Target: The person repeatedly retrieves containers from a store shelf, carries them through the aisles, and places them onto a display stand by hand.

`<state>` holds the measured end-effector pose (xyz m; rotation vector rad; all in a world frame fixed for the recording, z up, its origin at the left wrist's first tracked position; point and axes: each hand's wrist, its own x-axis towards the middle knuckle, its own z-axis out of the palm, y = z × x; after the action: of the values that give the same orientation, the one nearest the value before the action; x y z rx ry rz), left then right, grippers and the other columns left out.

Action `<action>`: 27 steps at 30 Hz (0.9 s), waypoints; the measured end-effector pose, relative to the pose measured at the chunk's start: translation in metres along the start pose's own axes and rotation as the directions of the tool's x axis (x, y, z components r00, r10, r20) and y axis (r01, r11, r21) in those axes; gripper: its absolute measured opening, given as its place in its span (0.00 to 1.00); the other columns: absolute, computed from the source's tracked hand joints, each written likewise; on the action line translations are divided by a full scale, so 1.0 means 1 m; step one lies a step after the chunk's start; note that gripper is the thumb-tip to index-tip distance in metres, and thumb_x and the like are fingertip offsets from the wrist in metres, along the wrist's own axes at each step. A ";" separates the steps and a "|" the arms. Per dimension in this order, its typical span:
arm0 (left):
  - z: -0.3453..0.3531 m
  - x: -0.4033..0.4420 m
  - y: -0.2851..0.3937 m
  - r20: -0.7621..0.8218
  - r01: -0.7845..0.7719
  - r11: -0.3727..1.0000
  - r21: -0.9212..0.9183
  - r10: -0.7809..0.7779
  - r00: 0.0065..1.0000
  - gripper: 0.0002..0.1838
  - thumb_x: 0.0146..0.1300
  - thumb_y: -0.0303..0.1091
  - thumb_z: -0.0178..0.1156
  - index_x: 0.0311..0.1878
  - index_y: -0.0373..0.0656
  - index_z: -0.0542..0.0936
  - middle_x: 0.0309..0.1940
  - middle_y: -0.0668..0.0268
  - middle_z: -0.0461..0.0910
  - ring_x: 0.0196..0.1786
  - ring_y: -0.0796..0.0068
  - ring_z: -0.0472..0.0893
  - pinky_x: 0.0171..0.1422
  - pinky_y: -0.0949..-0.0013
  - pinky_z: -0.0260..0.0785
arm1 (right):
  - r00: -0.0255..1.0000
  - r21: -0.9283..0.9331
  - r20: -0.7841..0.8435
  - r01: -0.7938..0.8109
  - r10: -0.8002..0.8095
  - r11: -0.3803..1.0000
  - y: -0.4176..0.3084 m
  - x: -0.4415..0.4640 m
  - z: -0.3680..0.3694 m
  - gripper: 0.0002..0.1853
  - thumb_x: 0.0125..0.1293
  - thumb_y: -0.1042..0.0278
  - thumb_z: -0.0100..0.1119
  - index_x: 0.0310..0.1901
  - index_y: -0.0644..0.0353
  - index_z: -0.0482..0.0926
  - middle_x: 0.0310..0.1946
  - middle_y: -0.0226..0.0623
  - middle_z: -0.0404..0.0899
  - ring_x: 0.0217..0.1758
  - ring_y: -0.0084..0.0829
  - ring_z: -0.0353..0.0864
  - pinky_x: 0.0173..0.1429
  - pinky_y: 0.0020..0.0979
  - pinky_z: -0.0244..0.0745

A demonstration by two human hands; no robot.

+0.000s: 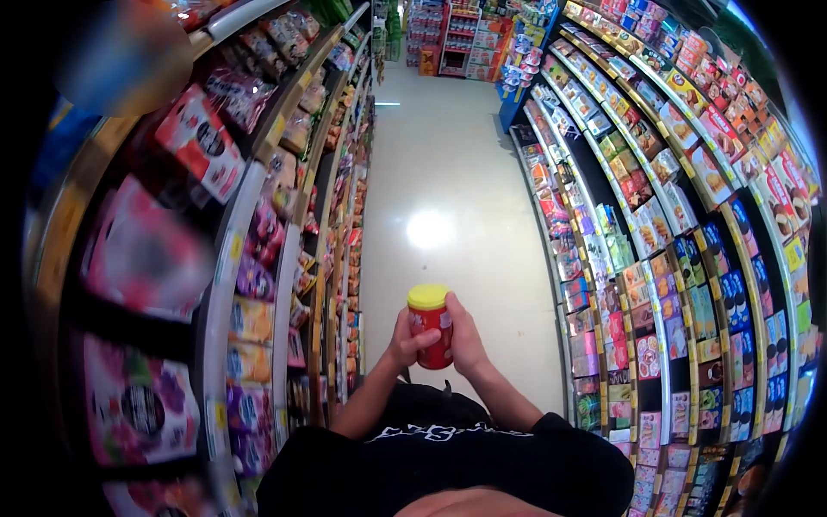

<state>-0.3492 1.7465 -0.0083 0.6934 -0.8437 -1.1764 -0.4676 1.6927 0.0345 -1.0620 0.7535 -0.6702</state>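
Note:
Upright between my two hands is a red canister (438, 349) with a yellow lid (427, 297), held in front of my black shirt. My left hand (405, 339) wraps the canister's left side, with fingers across its front. On the right side my right hand (464, 334) presses against it, its fingertips up near the lid. Part of the label is covered by the fingers.
Shelves of bagged snacks (250, 319) line the left side, close by. On the right, curved shelves (646, 215) hold boxes and packets. The pale floor (457, 172) of the aisle runs ahead to a display (461, 39) at the far end.

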 end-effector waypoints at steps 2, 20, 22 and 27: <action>-0.015 0.058 0.014 0.067 -0.042 0.999 0.020 0.040 0.997 0.29 0.53 0.38 0.69 0.56 0.34 0.73 0.44 0.60 0.81 0.46 0.69 0.81 0.54 0.66 0.73 | 0.998 -0.002 0.001 0.058 -0.058 0.998 -0.029 0.045 0.005 0.32 0.76 0.40 0.38 0.54 0.66 0.75 0.43 0.38 0.80 0.45 0.25 0.77 0.53 0.28 0.72; -0.168 0.406 0.015 -0.009 0.124 0.989 0.086 -0.124 0.992 0.22 0.58 0.41 0.65 0.50 0.35 0.76 0.37 0.61 0.82 0.38 0.72 0.82 0.46 0.69 0.75 | 0.981 -0.030 0.191 -0.033 0.038 0.999 -0.098 0.428 -0.042 0.32 0.78 0.40 0.33 0.61 0.64 0.72 0.52 0.41 0.79 0.56 0.28 0.77 0.63 0.32 0.70; -0.188 0.455 0.021 -0.016 0.164 0.985 0.060 -0.164 0.986 0.24 0.58 0.44 0.64 0.51 0.35 0.76 0.36 0.61 0.82 0.38 0.72 0.82 0.45 0.69 0.76 | 0.951 -0.020 0.310 -0.003 0.009 1.000 -0.128 0.479 -0.043 0.30 0.78 0.41 0.35 0.59 0.63 0.70 0.50 0.39 0.77 0.53 0.27 0.76 0.62 0.31 0.69; -0.233 0.560 0.025 -0.032 0.132 0.991 0.034 -0.131 0.991 0.29 0.55 0.47 0.62 0.55 0.36 0.74 0.41 0.60 0.81 0.42 0.71 0.82 0.48 0.69 0.76 | 0.887 -0.148 0.454 -0.011 0.078 0.989 -0.163 0.595 -0.060 0.30 0.77 0.46 0.44 0.65 0.64 0.61 0.58 0.44 0.72 0.63 0.32 0.71 0.69 0.35 0.64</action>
<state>-0.0489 1.2185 0.0017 0.8039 -0.8055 -1.2689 -0.1929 1.1369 0.0412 -1.2704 0.4127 -0.3041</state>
